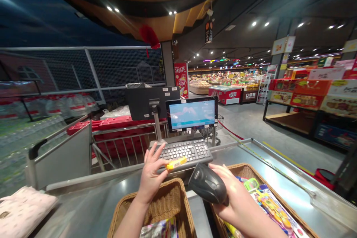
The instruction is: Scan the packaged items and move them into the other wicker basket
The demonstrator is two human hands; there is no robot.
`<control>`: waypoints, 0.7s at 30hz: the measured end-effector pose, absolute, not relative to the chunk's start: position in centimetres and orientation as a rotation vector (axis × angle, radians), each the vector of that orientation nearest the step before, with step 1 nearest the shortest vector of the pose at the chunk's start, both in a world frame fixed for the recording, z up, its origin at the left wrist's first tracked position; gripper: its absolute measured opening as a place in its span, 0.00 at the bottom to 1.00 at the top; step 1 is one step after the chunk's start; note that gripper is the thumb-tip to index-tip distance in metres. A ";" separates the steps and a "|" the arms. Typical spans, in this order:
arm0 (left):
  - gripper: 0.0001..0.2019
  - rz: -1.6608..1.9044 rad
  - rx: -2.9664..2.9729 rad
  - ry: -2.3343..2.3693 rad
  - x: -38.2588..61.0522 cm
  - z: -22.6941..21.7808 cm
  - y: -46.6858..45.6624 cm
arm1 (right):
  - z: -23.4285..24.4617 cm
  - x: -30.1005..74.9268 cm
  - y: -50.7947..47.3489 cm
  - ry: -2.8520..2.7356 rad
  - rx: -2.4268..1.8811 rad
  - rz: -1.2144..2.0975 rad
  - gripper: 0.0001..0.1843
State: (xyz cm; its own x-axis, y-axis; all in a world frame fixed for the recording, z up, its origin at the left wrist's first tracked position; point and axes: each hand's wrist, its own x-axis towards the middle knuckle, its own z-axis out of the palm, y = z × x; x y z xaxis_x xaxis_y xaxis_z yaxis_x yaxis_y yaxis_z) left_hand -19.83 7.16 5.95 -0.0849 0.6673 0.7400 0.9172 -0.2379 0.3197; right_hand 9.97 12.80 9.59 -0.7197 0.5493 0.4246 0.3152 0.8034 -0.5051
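Between thumb and forefinger, my left hand [153, 173] pinches a small yellow packet [176, 163] with a barcode facing up; the other fingers are raised. My right hand [227, 189] grips a black barcode scanner [208, 184], its head pointing left and up toward the packet, a short gap apart. Below my left forearm is a wicker basket [186, 208] with several packaged goods in it. Under my right forearm stands a second wicker basket [287, 206], holding colourful toy-like packets [269, 206]. The scanner's handle is mostly hidden by my fingers.
A keyboard [195, 150] and a lit monitor [192, 115] stand just beyond my hands, with a dark second screen [147, 100] behind. A pink patterned purse [26, 210] lies on the metal counter [92, 200] at left. Boxed goods [306, 93] are stacked at right.
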 end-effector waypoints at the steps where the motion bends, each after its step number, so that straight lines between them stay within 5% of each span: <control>1: 0.09 -1.230 -1.902 -1.736 -20.0 5.8 6.9 | 9.6 9.9 12.7 -2.420 -0.634 0.543 0.35; 21: 0.10 -1.173 -1.881 -2.064 -21.8 -0.6 -0.8 | 8.3 6.8 10.1 -2.472 -0.494 0.676 0.24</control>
